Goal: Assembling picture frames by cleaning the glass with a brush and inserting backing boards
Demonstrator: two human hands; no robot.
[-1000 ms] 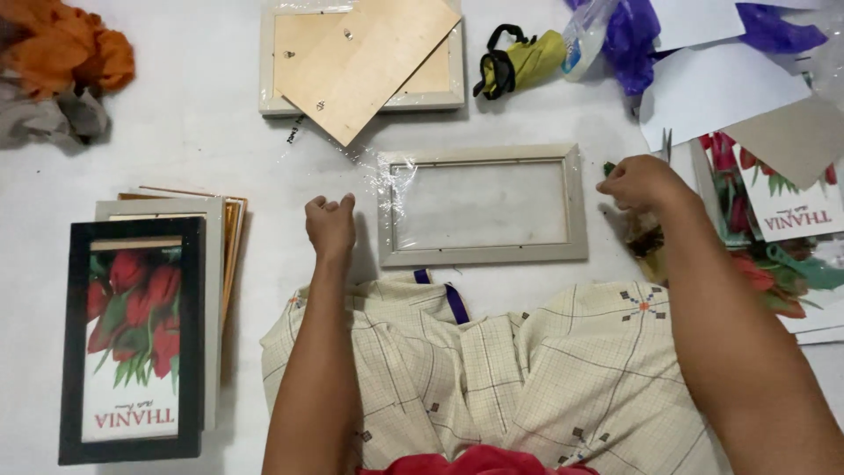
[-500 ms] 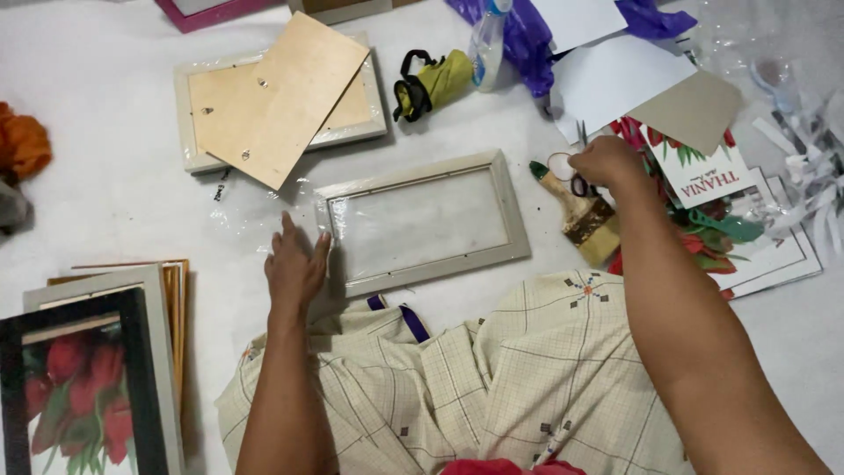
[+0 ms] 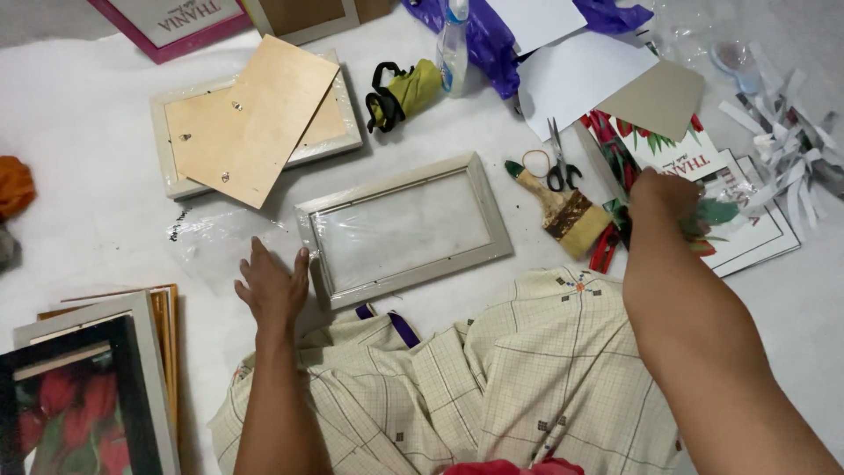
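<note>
Steadily bracing grey picture frame (image 3: pixel 404 230) with flat, spread-fingered left hand (image 3: pixel 272 283); right hand (image 3: pixel 668 195) pinching flower print (image 3: pixel 714 214). Best lifted gently, frame kept pinned.

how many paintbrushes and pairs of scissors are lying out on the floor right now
2: one paintbrush lying just right of the grey frame, and one pair of scissors directly above it. More may be hidden under the papers.

We see a pale grey rectangular wooden picture frame (image 3: pixel 404 230) lying flat and slightly tilted on the white floor, wrapped in clear plastic. Right of it lie flower prints (image 3: pixel 703 211), overlapping.
</note>
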